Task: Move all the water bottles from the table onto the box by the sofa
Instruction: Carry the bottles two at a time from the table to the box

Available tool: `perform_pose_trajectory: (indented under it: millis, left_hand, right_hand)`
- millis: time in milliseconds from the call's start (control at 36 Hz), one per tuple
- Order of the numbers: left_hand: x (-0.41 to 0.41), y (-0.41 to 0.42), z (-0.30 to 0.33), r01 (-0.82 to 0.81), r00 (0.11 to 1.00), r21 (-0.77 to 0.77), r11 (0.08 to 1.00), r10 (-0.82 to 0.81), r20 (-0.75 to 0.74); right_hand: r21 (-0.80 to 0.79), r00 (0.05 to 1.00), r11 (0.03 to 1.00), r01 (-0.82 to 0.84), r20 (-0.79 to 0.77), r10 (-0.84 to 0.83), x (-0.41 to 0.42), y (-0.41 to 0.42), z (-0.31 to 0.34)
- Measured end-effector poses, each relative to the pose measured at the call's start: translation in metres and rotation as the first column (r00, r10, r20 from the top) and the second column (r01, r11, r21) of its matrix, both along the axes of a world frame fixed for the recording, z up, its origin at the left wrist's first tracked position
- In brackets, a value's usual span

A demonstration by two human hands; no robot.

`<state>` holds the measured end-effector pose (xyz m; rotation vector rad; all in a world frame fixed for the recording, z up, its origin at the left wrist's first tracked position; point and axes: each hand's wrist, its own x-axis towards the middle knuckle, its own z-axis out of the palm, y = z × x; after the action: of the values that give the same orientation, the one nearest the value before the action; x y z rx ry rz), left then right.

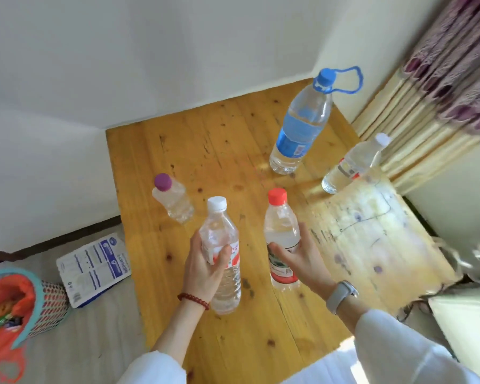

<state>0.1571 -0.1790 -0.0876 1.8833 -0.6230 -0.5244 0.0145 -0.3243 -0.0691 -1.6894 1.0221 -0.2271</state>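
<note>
The left hand (205,266) is wrapped around the middle of a white-capped bottle (222,253), thumb across its red-and-white label; the bottle leans a little, and whether its base touches the wooden worktop (205,151) cannot be told. A dark red bead bracelet (193,300) circles that wrist. The right hand (297,256) is spread against the side of a red-capped bottle (281,239), fingers on the label but not closed around it; this bottle stands upright on the worktop. A grey watch (341,296) sits on the right wrist, and both arms wear white sleeves.

Just beyond the left hand, near the worktop's left edge, stands a small purple-capped bottle (172,199). Farther back and to the right stands a large bottle with a blue cap, blue label and blue carrying loop (301,126). Near the right edge is another clear bottle with a white cap (352,164).

On the floor to the left lie a printed white-and-blue packet (94,268) and a woven basket (47,300) holding an orange bag. A patterned curtain (452,65) hangs at the upper right.
</note>
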Motion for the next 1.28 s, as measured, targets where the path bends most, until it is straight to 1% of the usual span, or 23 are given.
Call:
perform_pose_trajectory:
  millis: [111, 194, 306, 361, 417, 500, 611, 667, 750, 833, 889, 944, 1028, 1167, 1278]
  left_hand:
    - [-0.048, -0.023, 0.009, 0.173, 0.984, 0.095, 0.980, -0.177, 0.029]
    - [-0.099, -0.040, 0.015, 0.318, 0.944, 0.122, 0.940, -0.326, 0.044]
    - [-0.188, -0.056, 0.028, 0.511, 0.851, 0.112, 0.852, -0.520, 0.070]
    - [-0.240, -0.060, 0.034, 0.589, 0.797, 0.124, 0.798, -0.600, 0.075]
    - [-0.296, -0.059, 0.039, 0.677, 0.724, 0.123, 0.726, -0.686, 0.069]
    - [-0.385, -0.051, 0.049, 0.800, 0.582, 0.130, 0.585, -0.810, 0.069]
    - [-0.502, -0.027, 0.056, 0.911, 0.376, 0.155, 0.383, -0.924, 0.074]
    - [-0.556, -0.012, 0.060, 0.951, 0.258, 0.159, 0.266, -0.964, 0.071]
    - [-0.633, 0.010, 0.064, 0.985, 0.068, 0.155, 0.078, -0.995, 0.073]
    - [-0.708, 0.030, 0.064, 0.982, -0.107, 0.166, -0.087, -0.988, 0.115]
    - [-0.757, 0.043, 0.064, 0.965, -0.203, 0.194, -0.177, -0.971, 0.123]
    - [-0.805, 0.056, 0.062, 0.946, -0.291, 0.181, -0.269, -0.951, 0.107]
    - [-0.872, 0.075, 0.059, 0.910, -0.401, 0.164, -0.381, -0.909, 0.116]
    - [-1.008, 0.112, 0.050, 0.819, -0.567, 0.213, -0.533, -0.808, 0.157]
    - [-1.118, 0.146, 0.046, 0.752, -0.656, 0.210, -0.624, -0.741, 0.147]
  right_hand:
    - [-0.078, 0.993, 0.991, 0.105, -0.039, -0.108, -0.075, 0.012, 0.014]
    - [-0.149, 0.967, 0.965, 0.216, -0.100, -0.232, -0.140, 0.024, 0.022]
    - [-0.142, 0.900, 0.912, 0.385, -0.159, -0.405, -0.238, 0.050, 0.031]
    - [-0.136, 0.852, 0.870, 0.475, -0.175, -0.493, -0.293, 0.070, 0.034]
    - [-0.156, 0.794, 0.813, 0.561, -0.176, -0.582, -0.350, 0.094, 0.037]
    - [-0.172, 0.679, 0.708, 0.685, -0.202, -0.706, -0.435, 0.137, 0.044]
    - [-0.178, 0.485, 0.520, 0.836, -0.205, -0.850, -0.540, 0.206, 0.048]
    - [-0.189, 0.383, 0.422, 0.887, -0.213, -0.899, -0.587, 0.240, 0.047]
    - [-0.203, 0.207, 0.253, 0.946, -0.222, -0.953, -0.647, 0.289, 0.051]
    - [-0.189, 0.036, 0.088, 0.978, -0.262, -0.964, -0.699, 0.335, 0.050]
    - [-0.192, -0.088, -0.037, 0.981, -0.265, -0.960, -0.728, 0.363, 0.047]
    - [-0.188, -0.207, -0.164, 0.968, -0.240, -0.948, -0.757, 0.392, 0.042]
    - [-0.180, -0.322, -0.284, 0.942, -0.241, -0.915, -0.798, 0.426, 0.036]
    - [-0.191, -0.481, -0.445, 0.875, -0.238, -0.844, -0.896, 0.477, 0.026]
    - [-0.202, -0.588, -0.553, 0.808, -0.222, -0.778, -0.981, 0.511, 0.025]
